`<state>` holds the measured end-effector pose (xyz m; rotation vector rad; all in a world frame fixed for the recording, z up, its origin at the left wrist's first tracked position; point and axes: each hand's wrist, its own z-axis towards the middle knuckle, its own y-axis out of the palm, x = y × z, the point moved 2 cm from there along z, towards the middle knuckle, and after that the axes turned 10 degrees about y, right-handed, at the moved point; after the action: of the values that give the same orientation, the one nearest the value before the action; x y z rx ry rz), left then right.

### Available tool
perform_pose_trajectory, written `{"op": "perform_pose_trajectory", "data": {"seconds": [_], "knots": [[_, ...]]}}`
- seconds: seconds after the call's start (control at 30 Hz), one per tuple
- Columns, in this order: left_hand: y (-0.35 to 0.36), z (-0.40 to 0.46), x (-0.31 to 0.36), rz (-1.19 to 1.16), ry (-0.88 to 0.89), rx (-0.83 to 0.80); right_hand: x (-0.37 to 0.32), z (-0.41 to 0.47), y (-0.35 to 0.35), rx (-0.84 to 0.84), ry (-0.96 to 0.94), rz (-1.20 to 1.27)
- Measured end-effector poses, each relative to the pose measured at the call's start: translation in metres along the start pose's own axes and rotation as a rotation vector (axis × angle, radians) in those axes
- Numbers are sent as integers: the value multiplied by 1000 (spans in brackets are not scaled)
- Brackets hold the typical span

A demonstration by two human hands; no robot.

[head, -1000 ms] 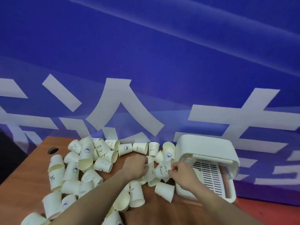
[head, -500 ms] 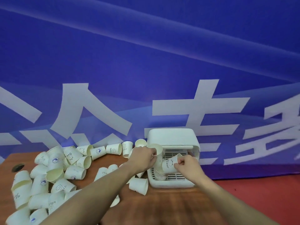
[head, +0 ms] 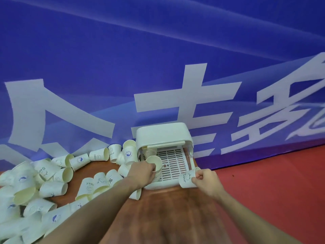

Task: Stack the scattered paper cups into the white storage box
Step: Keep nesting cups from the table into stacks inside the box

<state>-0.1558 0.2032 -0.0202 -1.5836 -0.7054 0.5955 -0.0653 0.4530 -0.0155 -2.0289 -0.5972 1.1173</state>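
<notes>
I logged the box [head: 162,136] as smooth white plastic with rounded corners, its hood raised at the far end and a slotted grid tray [head: 173,162] open toward me. It stood at the far right of the table [head: 168,213], against the banner [head: 158,59]. A nested row of cups lay along the tray's left side, rims stacked close; I could not count them.

The cups [head: 52,175] were thin cream paper, tapered, with small blue prints — a whale, a smiley, "HELLO". They lay tumbled on their sides across the left half of the table, many touching or overlapping.

My left hand [head: 143,175] reached over the box's near left corner, fingers curled round the rim of an open cup [head: 154,163] held mouth-up at the near end of the nested row. My right hand [head: 204,180] sat just beside the box's near right corner, thumb and fingers clamped on a cup marked "Bear" [head: 186,179], tilted on its side with the base toward me. Both forearms were bare and extended forward.

The table was reddish wood-grain laminate, glossy. Behind it hung a blue banner with large white characters — to the right, a red floor [head: 272,191].
</notes>
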Motion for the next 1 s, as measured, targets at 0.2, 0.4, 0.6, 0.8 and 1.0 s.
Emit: {"op": "perform_pose_trajectory", "data": {"seconds": [0.2, 0.4, 0.6, 0.8, 1.0], "knots": [[25, 3, -4, -55, -42, -64, 26, -5, 15, -31, 54, -41], [17, 3, -10, -60, -40, -61, 7, -1, 10, -45, 28, -34], [-25, -12, -37, -64, -78, 57, -69, 7, -4, 0, -164, -27], [-41, -44, -76, -61, -215, 96, -134, 5, 7, 47, -445, -259], [-21, -82, -94, -110, -291, 69, -155, 4, 42, 140, -739, -787]]}}
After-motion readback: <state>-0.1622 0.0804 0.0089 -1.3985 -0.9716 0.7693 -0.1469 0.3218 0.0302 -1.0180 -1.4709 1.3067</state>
